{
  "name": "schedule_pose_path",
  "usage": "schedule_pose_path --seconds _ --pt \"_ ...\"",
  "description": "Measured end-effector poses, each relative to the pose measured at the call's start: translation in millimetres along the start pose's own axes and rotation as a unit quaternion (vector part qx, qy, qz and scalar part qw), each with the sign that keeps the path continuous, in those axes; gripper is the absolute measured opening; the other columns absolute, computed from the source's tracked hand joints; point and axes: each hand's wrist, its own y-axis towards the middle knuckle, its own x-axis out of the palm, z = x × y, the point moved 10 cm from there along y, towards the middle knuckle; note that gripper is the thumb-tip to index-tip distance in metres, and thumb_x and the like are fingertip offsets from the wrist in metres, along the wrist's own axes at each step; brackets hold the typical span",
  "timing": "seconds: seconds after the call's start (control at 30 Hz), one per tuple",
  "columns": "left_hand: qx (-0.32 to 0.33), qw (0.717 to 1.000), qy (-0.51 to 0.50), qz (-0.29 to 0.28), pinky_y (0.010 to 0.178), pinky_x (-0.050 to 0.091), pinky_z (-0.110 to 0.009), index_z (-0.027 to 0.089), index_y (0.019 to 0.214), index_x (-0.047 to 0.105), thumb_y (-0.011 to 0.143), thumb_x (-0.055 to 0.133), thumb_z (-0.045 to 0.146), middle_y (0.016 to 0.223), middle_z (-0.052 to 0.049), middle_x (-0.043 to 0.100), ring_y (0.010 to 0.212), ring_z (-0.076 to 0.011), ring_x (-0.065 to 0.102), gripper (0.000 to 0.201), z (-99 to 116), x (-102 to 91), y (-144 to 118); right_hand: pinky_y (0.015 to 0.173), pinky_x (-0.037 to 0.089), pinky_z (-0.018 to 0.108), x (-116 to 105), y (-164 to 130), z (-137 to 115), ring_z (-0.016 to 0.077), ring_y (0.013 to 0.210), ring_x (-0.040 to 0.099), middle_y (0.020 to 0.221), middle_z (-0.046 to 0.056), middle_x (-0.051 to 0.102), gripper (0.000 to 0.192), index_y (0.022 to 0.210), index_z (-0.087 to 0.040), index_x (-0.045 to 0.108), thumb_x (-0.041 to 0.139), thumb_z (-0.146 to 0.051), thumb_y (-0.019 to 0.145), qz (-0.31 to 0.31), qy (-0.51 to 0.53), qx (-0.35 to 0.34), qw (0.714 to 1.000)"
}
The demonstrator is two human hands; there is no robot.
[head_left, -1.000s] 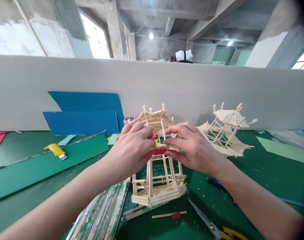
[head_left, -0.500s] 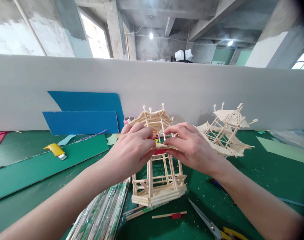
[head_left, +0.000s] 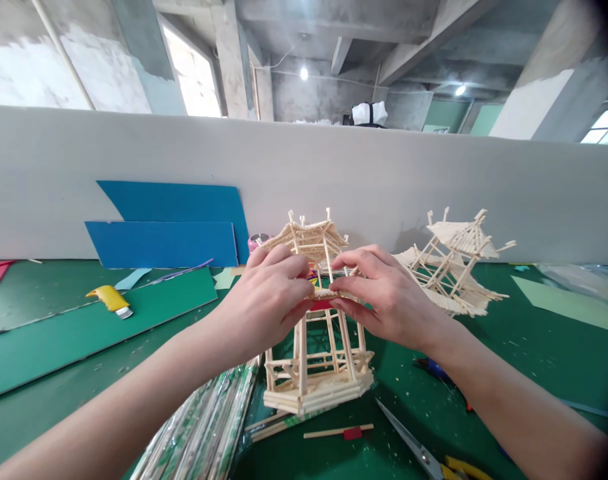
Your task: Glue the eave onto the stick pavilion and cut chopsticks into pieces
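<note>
A small pavilion model [head_left: 315, 367] built of pale wooden sticks stands on the green table [head_left: 534, 347], straight ahead of me. My left hand [head_left: 267, 300] and my right hand [head_left: 384, 297] meet over the middle of it, fingertips pinched on a short stick piece [head_left: 325, 293] at the top of its lower frame, with a red bit just below. The model's roof [head_left: 311, 237] rises behind my fingers.
A second stick model [head_left: 454, 267] leans at the right. Packets of sticks [head_left: 204, 433] lie by my left forearm. Scissors [head_left: 419, 450] and a loose stick with a red tab [head_left: 339, 432] lie in front. Blue sheets [head_left: 169, 227] lean on the grey partition; a yellow knife [head_left: 110, 300] lies left.
</note>
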Motion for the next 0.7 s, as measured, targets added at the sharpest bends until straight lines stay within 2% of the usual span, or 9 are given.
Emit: schedule_pose_path --seconds 0.47,0.7 --pt "0.009 1.0 -0.008 0.011 0.071 0.027 -0.035 0.02 0.068 0.062 0.08 0.048 0.023 0.074 -0.003 0.053 0.078 -0.0189 0.041 0.019 0.0 -1.2 0.0 0.086 0.037 0.036 -1.5 2.8 0.7 0.0199 0.098 0.044 0.109 0.007 0.051 0.018 0.083 -0.018 0.065 0.048 -0.027 0.083 -0.012 -0.002 0.011 1.0" --pt "0.005 1.0 -0.011 0.016 0.07 0.028 -0.034 0.02 0.07 0.062 0.081 0.047 0.024 0.075 -0.003 0.053 0.078 -0.019 0.041 0.019 -1.7 -0.8 -0.8 0.085 0.037 0.037 -0.6 2.7 -1.3 0.0212 0.1 0.043 0.11 0.008 0.051 0.021 0.097 -0.017 0.061 0.05 -0.027 0.082 -0.001 -0.003 0.004 1.0"
